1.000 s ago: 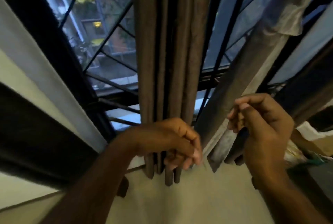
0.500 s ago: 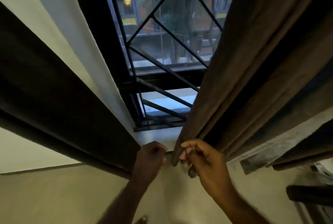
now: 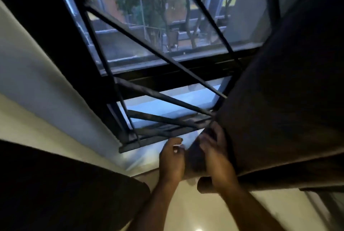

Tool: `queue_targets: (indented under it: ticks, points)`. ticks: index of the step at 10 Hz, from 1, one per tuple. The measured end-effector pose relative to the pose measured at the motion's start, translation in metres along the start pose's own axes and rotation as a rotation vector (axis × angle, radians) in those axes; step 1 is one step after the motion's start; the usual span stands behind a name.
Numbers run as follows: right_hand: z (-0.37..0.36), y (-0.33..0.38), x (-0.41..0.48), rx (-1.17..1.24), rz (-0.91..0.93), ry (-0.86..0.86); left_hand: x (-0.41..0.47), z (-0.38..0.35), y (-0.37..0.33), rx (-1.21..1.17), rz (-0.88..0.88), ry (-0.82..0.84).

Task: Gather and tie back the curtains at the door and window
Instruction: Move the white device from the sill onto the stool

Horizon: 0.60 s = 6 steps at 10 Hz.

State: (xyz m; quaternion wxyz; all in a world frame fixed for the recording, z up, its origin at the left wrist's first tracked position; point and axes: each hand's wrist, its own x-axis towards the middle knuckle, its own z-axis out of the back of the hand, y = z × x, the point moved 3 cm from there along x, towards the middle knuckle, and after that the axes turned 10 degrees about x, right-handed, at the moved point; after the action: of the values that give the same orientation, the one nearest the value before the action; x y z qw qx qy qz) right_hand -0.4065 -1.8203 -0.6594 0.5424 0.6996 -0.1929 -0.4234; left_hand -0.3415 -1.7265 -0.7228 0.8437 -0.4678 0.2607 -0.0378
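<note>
Head view, looking down toward the base of a window. Dim light, some motion blur.

Curtain (image 3: 283, 100): brown, bunched in heavy folds, fills the frame from 1 o'clock round to 4 o'clock. Its lower hem runs along the bottom right; its left edge drops to frame centre, where both hands meet it.

Right hand (image 3: 216, 158): at about 5 o'clock from centre, back of hand toward the camera, fingers (image 3: 214, 137) curled over the curtain's left edge with cloth gathered under the palm. Grip is closed on the fabric. A rolled fold of cloth shows below the wrist.

Left hand (image 3: 172, 158): just beside the right hand, at its 9 o'clock. Fingers are bent inward, tips drawn together near the curtain edge. Blur prevents telling whether they pinch cloth, a tie, or nothing.

Window grille (image 3: 149, 48): black metal bars, diagonal and upright, cross the glass from 11 o'clock to 1 o'clock. Trees and a building visible outside.

Window sill (image 3: 141, 154): pale, lit bluish, at 7 o'clock from the hands, directly below the grille's bottom rail.

Wall (image 3: 31, 82): white, left side at 9 o'clock. A dark, unidentifiable shape covers the 7–8 o'clock corner.

Both forearms enter from 6 o'clock, bare.
</note>
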Motion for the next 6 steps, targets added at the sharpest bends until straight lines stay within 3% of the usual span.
queue_targets:
  ticks: [1,2,5,6]
  points:
    - [0.036,-0.032,0.051,-0.068,-0.011,-0.321,0.031,-0.030,0.009,0.023,-0.011,0.097]
    - [0.073,-0.073,0.091,-0.288,-0.002,-0.352,0.062,-0.070,0.028,0.034,-0.008,0.149]
    - [0.105,-0.190,0.225,-0.453,-0.066,-0.151,0.163,-0.179,0.076,0.168,0.038,0.193]
    - [0.106,-0.210,0.262,-0.482,-0.105,-0.205,0.182,-0.207,0.088,0.130,0.109,0.148]
